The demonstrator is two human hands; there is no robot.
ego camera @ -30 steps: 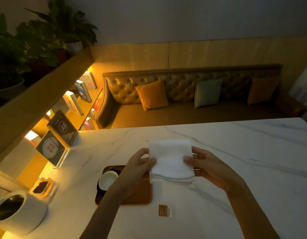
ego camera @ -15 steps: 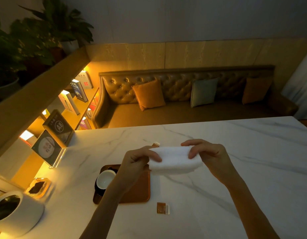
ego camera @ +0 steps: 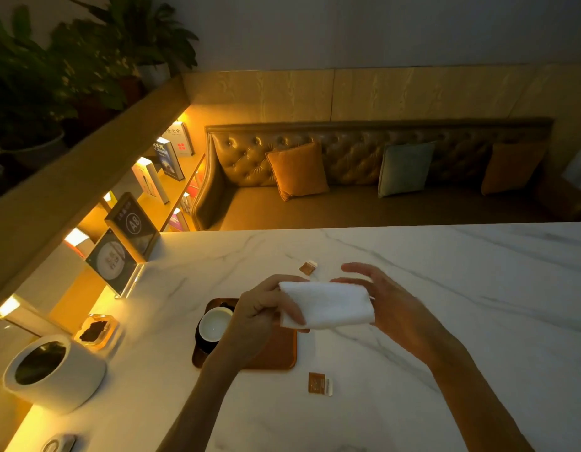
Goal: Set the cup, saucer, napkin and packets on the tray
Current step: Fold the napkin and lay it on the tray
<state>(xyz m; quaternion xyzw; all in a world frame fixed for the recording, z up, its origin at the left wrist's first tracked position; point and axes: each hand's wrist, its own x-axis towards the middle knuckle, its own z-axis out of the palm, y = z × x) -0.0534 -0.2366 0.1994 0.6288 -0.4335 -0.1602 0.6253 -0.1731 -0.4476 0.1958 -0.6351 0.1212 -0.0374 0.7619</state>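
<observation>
A folded white napkin (ego camera: pixel 326 305) hangs above the table, just right of the brown tray (ego camera: pixel 276 353). My left hand (ego camera: pixel 266 313) pinches its left edge. My right hand (ego camera: pixel 385 298) touches its right end with fingers spread. A white cup (ego camera: pixel 214 324) sits on a dark saucer (ego camera: pixel 201 342) at the tray's left end. One brown packet (ego camera: pixel 319 383) lies on the marble in front of the tray, another brown packet (ego camera: pixel 308 267) lies beyond the napkin.
A white round pot (ego camera: pixel 54 373) and a small glass dish (ego camera: pixel 96 331) stand at the left on the marble table (ego camera: pixel 445 288). Sign stands (ego camera: pixel 119 252) line the left edge. A bench with cushions runs beyond the far edge.
The napkin went from held flat and upright to folded in half into a narrow band. My right hand's fingers loosened and spread. The far packet came into sight.
</observation>
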